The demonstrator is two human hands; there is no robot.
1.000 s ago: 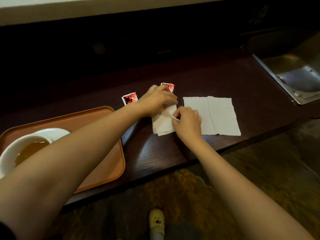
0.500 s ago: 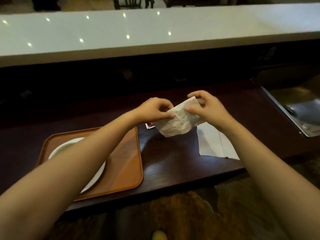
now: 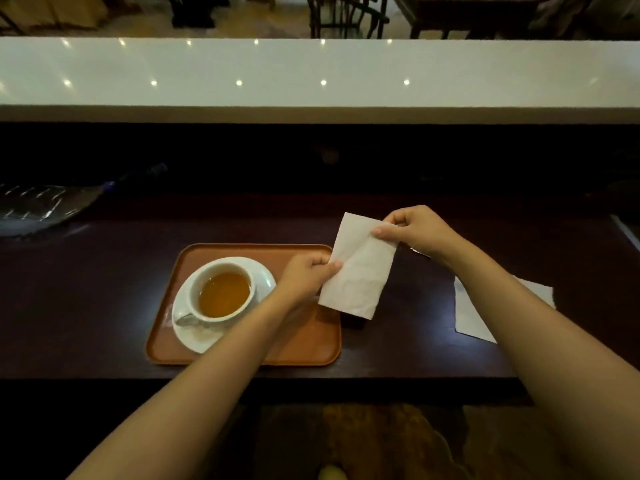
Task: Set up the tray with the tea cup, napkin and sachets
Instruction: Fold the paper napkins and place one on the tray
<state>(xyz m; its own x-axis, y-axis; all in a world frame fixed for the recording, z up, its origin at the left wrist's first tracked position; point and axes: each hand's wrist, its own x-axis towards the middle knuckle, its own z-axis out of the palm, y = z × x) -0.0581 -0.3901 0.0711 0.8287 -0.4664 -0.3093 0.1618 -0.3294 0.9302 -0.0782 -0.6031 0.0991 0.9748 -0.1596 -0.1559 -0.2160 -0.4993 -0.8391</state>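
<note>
Both hands are pinching the folded napkin (image 3: 356,268), held in the air at frame centre over the right edge of the tray (image 3: 242,355). Left hand (image 3: 308,271) nips its lower-left edge between thumb and fingers; right hand (image 3: 415,230) nips the upper-right corner. Cup (image 3: 221,292) of tea sits on its saucer (image 3: 266,278) in the tray's left half, with a spoon (image 3: 187,319) on the saucer, lower left. A second napkin (image 3: 471,317) lies flat on the counter (image 3: 86,299) at right, partly under the right forearm. No sachets visible. My read on handling: the napkin is thin, light and limp, creases easily, won't hold shape unsupported. Grip at opposite corners or edges and keep it taut, lay it flat on the tray's bare right half, well clear of the full cup, since tea would soak it.
</note>
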